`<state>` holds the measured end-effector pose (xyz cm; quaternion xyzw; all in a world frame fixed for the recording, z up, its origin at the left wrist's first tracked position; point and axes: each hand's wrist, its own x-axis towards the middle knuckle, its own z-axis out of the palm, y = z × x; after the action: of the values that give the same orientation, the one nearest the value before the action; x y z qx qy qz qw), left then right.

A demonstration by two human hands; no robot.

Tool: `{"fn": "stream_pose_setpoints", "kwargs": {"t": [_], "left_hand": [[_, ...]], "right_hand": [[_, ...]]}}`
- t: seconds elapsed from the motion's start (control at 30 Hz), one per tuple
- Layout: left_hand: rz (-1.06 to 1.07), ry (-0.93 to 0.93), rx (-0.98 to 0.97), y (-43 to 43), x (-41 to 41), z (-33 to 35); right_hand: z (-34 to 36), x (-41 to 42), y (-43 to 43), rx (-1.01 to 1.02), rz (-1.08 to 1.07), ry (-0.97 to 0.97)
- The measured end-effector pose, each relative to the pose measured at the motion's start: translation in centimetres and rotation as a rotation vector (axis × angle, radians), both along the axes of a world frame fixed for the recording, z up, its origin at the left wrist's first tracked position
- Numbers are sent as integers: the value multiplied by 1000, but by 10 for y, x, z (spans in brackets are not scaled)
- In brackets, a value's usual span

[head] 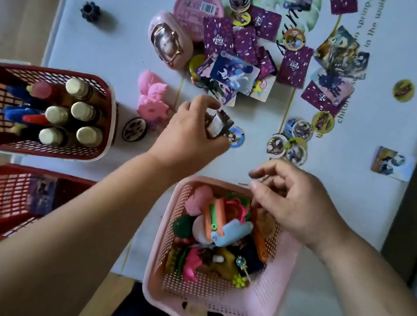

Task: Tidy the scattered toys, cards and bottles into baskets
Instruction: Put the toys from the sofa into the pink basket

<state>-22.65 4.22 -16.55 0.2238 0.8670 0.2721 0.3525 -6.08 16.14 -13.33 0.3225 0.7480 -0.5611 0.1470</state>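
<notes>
Your left hand (192, 133): fingers (205, 102) grip bottle (217, 125) beyond pink basket (164, 235). Likely light, rigid, slick; hold mid-body. Right hand (295, 200) half-curled, grip unclear.

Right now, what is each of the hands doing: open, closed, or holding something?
Left hand: grips a small bottle.
Right hand: fingers curled over the pink basket; cannot tell if it holds anything.
</notes>
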Motion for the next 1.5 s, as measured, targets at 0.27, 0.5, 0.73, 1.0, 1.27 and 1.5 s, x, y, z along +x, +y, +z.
{"fn": "stream_pose_setpoints", "kwargs": {"t": [0.27,0.5,0.73,1.0,1.27,1.5], "left_hand": [[-498,-81,-50,-74,72,36],[107,175,-128,-91,35,11],[8,36,-496,-88,5,-34],[185,-6,-123,-94,18,-8],[-96,25,187,-116,56,46],[-379,-46,17,-140,115,42]], "right_hand": [[-7,-4,-9,361,107,-89],[-28,-121,-38,475,333,99],[-86,-201,-81,587,639,-48],[-34,-115,-34,82,-95,125],[21,-5,-24,-165,-69,48],[20,51,-39,130,393,-154]]}}
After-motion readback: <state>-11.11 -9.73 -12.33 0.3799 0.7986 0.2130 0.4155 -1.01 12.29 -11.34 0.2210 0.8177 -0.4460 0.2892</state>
